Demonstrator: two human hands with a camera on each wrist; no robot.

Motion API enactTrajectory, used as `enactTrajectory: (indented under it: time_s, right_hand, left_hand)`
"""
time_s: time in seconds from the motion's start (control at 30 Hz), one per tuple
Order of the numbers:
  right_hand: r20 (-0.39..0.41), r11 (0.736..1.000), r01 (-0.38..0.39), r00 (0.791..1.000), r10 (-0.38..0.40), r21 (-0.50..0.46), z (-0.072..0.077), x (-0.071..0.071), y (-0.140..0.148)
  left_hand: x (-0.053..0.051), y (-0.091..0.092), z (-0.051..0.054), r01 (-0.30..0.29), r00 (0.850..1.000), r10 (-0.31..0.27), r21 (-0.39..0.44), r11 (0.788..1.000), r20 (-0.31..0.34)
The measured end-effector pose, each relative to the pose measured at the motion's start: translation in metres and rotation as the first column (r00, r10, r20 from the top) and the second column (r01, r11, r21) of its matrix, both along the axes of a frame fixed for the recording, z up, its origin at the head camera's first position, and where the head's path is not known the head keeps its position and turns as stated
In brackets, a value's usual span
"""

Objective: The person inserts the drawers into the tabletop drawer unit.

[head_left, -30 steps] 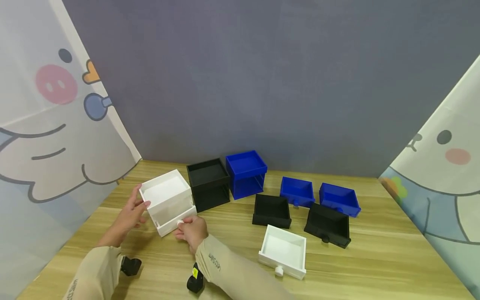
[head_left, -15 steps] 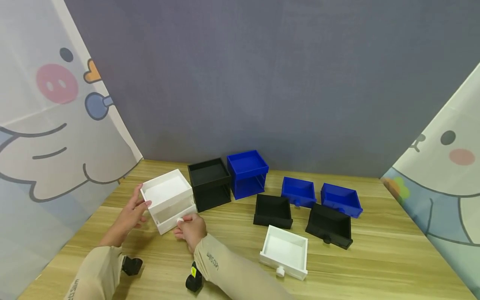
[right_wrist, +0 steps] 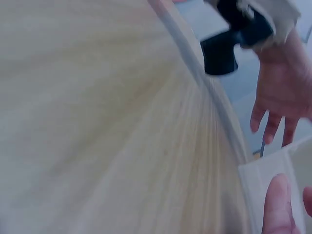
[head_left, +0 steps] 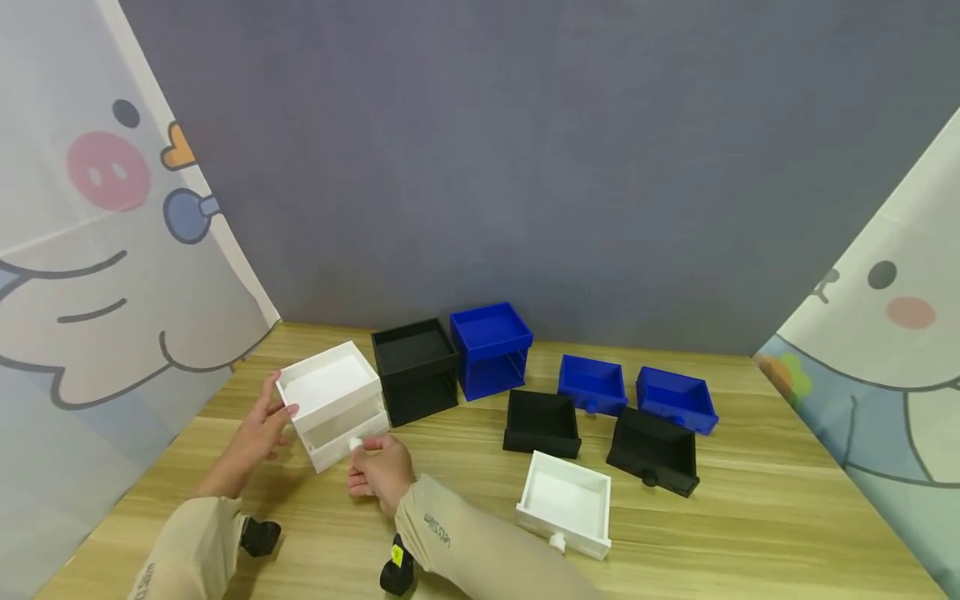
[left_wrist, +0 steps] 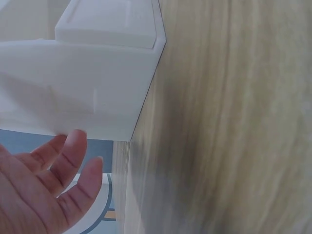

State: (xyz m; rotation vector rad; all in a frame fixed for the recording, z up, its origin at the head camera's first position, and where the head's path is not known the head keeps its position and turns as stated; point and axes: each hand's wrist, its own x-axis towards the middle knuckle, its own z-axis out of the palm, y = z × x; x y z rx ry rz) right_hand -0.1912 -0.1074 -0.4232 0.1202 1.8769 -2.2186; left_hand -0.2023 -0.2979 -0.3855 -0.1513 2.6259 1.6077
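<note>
A white cabinet (head_left: 330,390) with a raised top rim stands at the table's left. Its upper slot is open in front. In its lower slot sits a white drawer (head_left: 330,452), front towards me. At the drawer's round knob (head_left: 356,443) is my right hand (head_left: 386,473), thumb and forefinger tips against it. The right wrist view shows the thumb before a white panel; the knob is not visible there. My left hand (head_left: 258,432) rests along the cabinet's left side, thumb near the front corner. The left wrist view shows its loose fingers (left_wrist: 73,158) by the white wall.
Right of the white cabinet stand a black cabinet (head_left: 415,367) and a blue cabinet (head_left: 491,346), both open in front. A white drawer (head_left: 566,500), black drawers (head_left: 542,421) (head_left: 654,450) and blue drawers (head_left: 592,382) (head_left: 677,398) lie further right. A grey curtain (head_left: 487,167) hangs behind.
The white drawer has gone slightly deeper into the lower slot. My right hand has shifted a little to the right, leaving more of the knob visible. The left hand stays at the cabinet's side.
</note>
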Motion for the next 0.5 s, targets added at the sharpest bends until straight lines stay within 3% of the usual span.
enactTrajectory:
  time_s: [0.17,0.33,0.5]
  right_hand:
    - [-0.019,0.986,-0.144,0.989,0.146,0.081,0.005,0.013,0.023]
    - [0.022,0.925,-0.333,0.942,0.335,0.182,0.009,0.023,0.060]
    - [0.046,0.885,-0.422,0.906,0.422,0.197,0.013,0.037,0.097]
  left_hand:
    - [-0.001,-0.002,-0.001,0.006,1.000,-0.006,-0.005,1.000,0.005]
    - [-0.004,-0.002,-0.002,0.010,1.000,-0.010,-0.017,1.000,0.024]
    - [-0.004,-0.004,-0.003,0.014,1.000,-0.014,-0.011,1.000,0.016]
